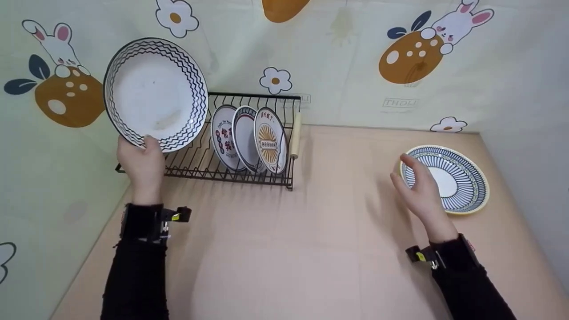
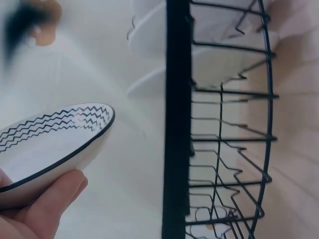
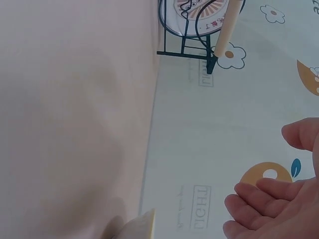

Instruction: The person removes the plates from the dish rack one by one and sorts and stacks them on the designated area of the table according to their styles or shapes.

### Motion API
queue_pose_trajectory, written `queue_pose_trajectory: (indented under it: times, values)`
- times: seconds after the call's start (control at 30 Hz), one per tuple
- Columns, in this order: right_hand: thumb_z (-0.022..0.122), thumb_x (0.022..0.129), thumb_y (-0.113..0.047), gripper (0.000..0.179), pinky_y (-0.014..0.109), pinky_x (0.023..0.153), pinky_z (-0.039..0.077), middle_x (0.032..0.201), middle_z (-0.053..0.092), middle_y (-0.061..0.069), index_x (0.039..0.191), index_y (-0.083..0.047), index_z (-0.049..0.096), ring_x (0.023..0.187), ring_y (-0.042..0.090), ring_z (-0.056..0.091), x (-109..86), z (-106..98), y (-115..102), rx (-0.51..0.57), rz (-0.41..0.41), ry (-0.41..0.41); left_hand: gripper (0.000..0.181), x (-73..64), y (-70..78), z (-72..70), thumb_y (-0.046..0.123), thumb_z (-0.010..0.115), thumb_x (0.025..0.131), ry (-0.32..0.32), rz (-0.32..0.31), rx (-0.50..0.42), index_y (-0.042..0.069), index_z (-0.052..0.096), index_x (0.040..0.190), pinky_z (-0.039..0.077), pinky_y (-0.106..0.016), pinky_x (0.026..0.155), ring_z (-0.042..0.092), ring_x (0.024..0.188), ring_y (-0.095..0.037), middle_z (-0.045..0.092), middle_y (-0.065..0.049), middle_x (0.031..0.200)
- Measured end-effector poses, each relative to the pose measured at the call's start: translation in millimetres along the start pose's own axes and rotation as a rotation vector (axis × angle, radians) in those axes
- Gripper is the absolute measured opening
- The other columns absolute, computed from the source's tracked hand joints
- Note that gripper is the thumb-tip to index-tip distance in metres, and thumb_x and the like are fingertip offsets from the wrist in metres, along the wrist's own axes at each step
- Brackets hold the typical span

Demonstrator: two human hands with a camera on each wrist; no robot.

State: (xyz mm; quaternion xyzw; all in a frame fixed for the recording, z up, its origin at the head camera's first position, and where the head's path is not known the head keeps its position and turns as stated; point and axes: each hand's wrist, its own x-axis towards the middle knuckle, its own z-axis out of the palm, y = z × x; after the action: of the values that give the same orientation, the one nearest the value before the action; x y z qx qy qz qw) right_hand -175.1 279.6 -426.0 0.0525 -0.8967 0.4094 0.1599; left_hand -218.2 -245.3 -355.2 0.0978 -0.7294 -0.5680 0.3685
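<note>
My left hand (image 1: pixel 144 166) grips the lower rim of a white plate (image 1: pixel 153 93) with black zigzag lines, thumb on its face and fingers behind. The plate is raised and tilted toward me, over the left part of a black wire dish rack (image 1: pixel 191 162). In the left wrist view the fingers (image 2: pixel 57 196) lie under the plate's dark rim. My right hand (image 1: pixel 418 189) is empty, thumb and fingers apart, above the left side of a blue-patterned plate (image 1: pixel 473 189) with a yellow rim. In the right wrist view its fingers (image 3: pixel 259 204) are loosely bent.
Three decorated plates stand on edge in the rack's right half; the rightmost plate (image 1: pixel 269 142) has an orange sunburst. A pale wooden handle (image 1: pixel 295 135) is on the rack's right end. Behind the pinkish table (image 1: pixel 275 249) hangs a printed cloth (image 1: pixel 346 66) with rabbits and flowers.
</note>
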Motion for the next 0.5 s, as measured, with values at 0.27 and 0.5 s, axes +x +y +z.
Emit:
queue_pose_trajectory:
  times: [0.27,0.5]
  values:
    - [0.062,0.096,-0.010,0.053,0.052,0.114,0.027,0.142,0.047,0.028,0.141,0.010,0.043,0.135,0.041,0.038,1.8,5,-5,0.016,-0.003,0.015,0.045,-12.8,13.7,8.6,-0.011,0.045,0.088,-0.040,0.035,-0.130,-0.006,0.052,0.133,0.045,-0.027,0.101,0.056,0.117,-0.019,0.061,-0.015,0.125]
    - [0.062,0.096,-0.011,0.055,0.055,0.113,0.028,0.140,0.050,0.025,0.143,0.009,0.041,0.134,0.041,0.040,2.4,7,-9,0.027,0.006,0.006,0.045,-22.9,21.9,14.6,-0.012,0.045,0.087,-0.098,0.049,-0.175,-0.009,0.054,0.130,0.048,-0.031,0.100,0.059,0.113,-0.023,0.063,-0.018,0.122]
